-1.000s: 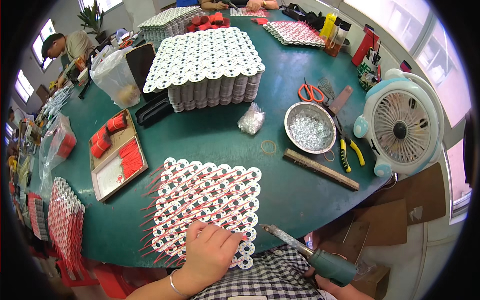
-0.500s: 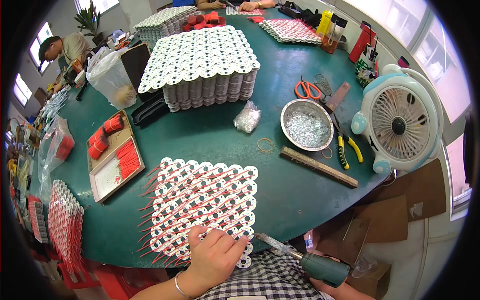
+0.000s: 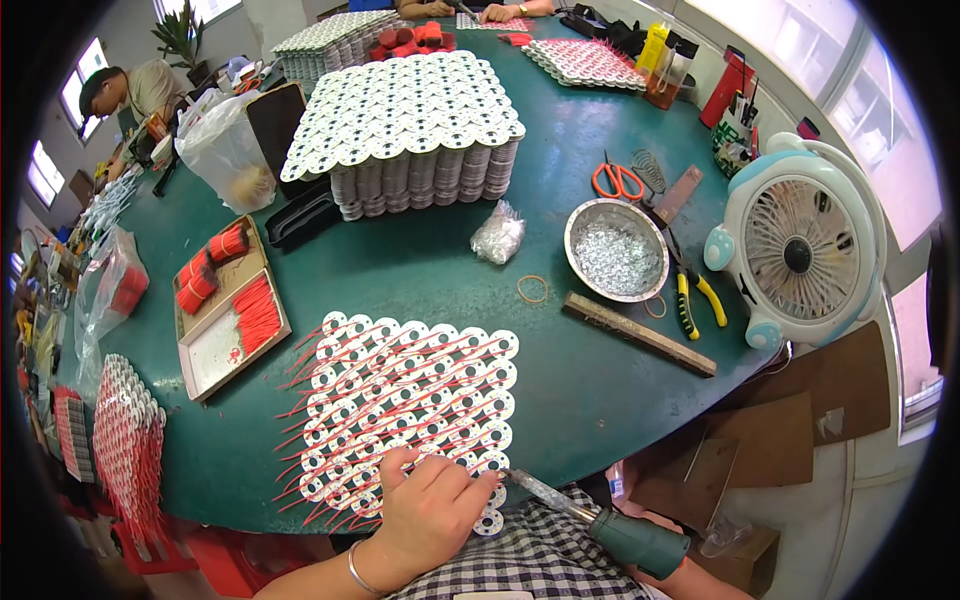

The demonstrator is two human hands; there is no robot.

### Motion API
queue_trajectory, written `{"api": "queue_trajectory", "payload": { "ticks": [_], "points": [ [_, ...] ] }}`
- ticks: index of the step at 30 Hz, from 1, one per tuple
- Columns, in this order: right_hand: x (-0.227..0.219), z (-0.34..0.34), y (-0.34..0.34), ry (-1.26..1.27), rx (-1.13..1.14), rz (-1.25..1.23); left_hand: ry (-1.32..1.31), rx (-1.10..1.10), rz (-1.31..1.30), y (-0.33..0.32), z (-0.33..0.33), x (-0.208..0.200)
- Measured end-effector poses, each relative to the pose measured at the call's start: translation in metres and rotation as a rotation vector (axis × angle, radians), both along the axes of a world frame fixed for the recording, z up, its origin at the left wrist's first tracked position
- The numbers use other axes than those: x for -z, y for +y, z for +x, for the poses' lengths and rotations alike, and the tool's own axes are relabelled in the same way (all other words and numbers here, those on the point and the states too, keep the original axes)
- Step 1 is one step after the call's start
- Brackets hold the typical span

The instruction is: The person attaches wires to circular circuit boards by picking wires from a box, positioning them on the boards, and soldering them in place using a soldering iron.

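Note:
In front of me lies a panel of joined round white circuit boards (image 3: pixel 410 395), with thin red wires running slantwise across it and sticking out past its left edge. My left hand (image 3: pixel 430 505) rests over the panel's near edge, fingers bent and drawn together; whatever they pinch is hidden. My right hand (image 3: pixel 668 577), mostly behind the tool, is closed round the green handle of a soldering iron (image 3: pixel 640 543). The iron's metal tip points up-left, at the panel's right edge close to my left fingertips. Whether it touches a board cannot be made out.
A tall stack of white boards (image 3: pixel 400 110) stands beyond. A tray of red wires (image 3: pixel 235 310) is at left, near wired panels (image 3: pixel 130 440). Rightward are a metal bowl (image 3: pixel 615 250), pliers (image 3: pixel 690 290), scissors (image 3: pixel 617 181), a wooden bar (image 3: pixel 640 335) and a fan (image 3: pixel 800 245). Other people work farther off.
The soldering iron's handle has shifted slightly to the left, its tip staying near my left fingertips. My left hand and the panel look almost the same; the whole view has moved a little.

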State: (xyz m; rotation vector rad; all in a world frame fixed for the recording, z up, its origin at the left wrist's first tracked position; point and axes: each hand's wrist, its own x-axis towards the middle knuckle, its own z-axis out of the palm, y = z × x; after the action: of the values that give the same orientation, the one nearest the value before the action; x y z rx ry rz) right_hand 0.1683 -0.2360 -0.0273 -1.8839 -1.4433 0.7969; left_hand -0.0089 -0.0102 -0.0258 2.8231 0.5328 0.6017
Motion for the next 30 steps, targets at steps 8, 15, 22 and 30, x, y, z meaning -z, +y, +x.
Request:
{"api": "queue_trajectory", "payload": {
  "ticks": [8, 15, 22, 30],
  "points": [
    [0.011, -0.007, -0.02, 0.438, 0.245, 0.065, -0.141, -0.019, -0.014, -0.001, 0.0, 0.0],
    [0.025, -0.001, -0.024, 0.015, 0.037, 0.1, -0.105, -0.028, 0.017, -0.008, -0.015, -0.005],
    [0.026, -0.003, -0.024, 0.15, 0.064, 0.096, -0.054, -0.032, -0.001, -0.009, -0.017, -0.001],
    [0.033, -0.01, -0.027, 0.288, 0.154, 0.014, -0.059, -0.036, -0.016, -0.01, -0.015, 0.0]
  ]
}}
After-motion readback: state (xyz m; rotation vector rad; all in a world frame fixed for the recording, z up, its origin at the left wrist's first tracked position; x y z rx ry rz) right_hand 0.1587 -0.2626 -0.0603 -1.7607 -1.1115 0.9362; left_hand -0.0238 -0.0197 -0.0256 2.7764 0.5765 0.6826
